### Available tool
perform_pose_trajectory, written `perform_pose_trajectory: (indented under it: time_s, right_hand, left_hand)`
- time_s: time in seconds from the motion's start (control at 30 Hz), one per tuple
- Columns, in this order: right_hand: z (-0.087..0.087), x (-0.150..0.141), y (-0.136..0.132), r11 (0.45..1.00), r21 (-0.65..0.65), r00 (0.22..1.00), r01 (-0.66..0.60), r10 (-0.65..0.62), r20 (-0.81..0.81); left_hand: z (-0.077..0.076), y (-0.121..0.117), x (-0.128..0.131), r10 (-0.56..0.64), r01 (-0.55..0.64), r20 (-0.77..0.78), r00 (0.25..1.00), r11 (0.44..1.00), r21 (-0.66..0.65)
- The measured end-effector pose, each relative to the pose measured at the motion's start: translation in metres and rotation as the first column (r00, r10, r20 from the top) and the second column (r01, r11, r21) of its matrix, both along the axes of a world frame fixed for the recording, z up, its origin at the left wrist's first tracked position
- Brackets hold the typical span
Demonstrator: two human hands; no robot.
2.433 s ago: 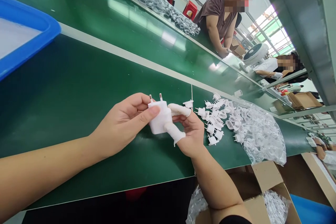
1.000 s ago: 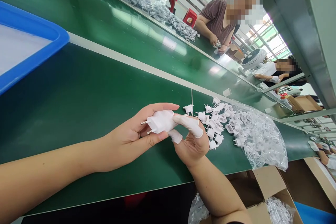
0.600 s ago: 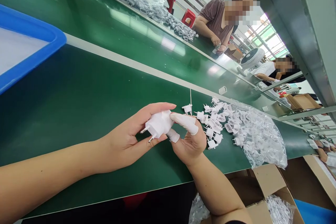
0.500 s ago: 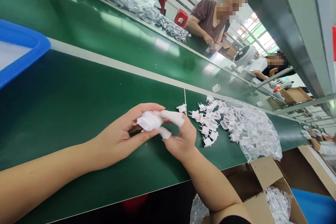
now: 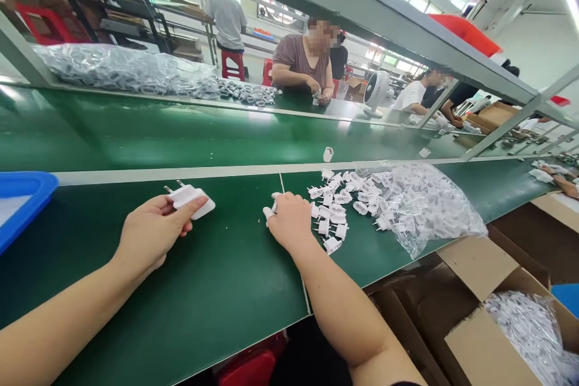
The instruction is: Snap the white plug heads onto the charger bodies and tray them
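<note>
My left hand (image 5: 156,226) holds a white two-pin plug adapter (image 5: 192,200) between thumb and fingers, raised over the green belt, its metal pins pointing up and left. My right hand (image 5: 292,220) is down at the belt with its fingers curled, beside a pile of white plug pieces (image 5: 332,211). White coverings show on its thumb and a fingertip. What lies under those fingers is mostly hidden. Right of the pile, a clear plastic bag (image 5: 441,205) lies open with many more white pieces in and before it.
A blue tray (image 5: 43,184) sits at the left edge. Single white pieces (image 5: 328,154) lie on the far belt. At the lower right stands a cardboard box (image 5: 484,265) with bagged parts. A metal beam (image 5: 362,6) crosses above; a co-worker (image 5: 303,63) sits opposite.
My hands were together around a white piece; now they are apart. The left has moved left with the adapter, the right has gone down beside the pile. The view has turned and levelled.
</note>
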State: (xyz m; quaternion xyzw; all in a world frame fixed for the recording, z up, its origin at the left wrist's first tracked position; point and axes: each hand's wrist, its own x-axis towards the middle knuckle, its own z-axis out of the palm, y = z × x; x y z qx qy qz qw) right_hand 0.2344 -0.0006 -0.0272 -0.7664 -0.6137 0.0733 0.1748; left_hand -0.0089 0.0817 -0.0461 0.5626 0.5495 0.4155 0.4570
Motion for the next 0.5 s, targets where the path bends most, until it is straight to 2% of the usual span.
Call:
perform_pose_trajectory:
  time_s: [0.13,0.23,0.33,0.4,0.5]
  right_hand:
    - [-0.008,0.005,0.006,0.997,0.046,0.998,-0.059,0.060,-0.029]
    - [-0.014,0.010,0.010,0.987,0.130,0.992,-0.099,0.108,-0.064]
    - [-0.019,0.010,0.011,0.959,0.235,0.978,-0.158,0.186,-0.100]
    - [-0.021,0.007,0.011,0.935,0.297,0.965,-0.194,0.236,-0.113]
    - [-0.022,0.002,0.008,0.911,0.357,0.956,-0.208,0.267,-0.122]
  left_hand:
    - [0.009,0.046,0.024,-0.020,0.019,-0.023,1.000,0.999,-0.029]
    - [0.009,0.093,0.040,0.099,-0.101,-0.111,0.989,0.995,-0.014]
    - [0.008,0.137,0.044,0.201,-0.201,-0.212,0.956,0.979,0.025]
    - [0.010,0.155,0.042,0.242,-0.238,-0.266,0.933,0.970,0.048]
    - [0.013,0.164,0.037,0.274,-0.264,-0.309,0.911,0.962,0.073]
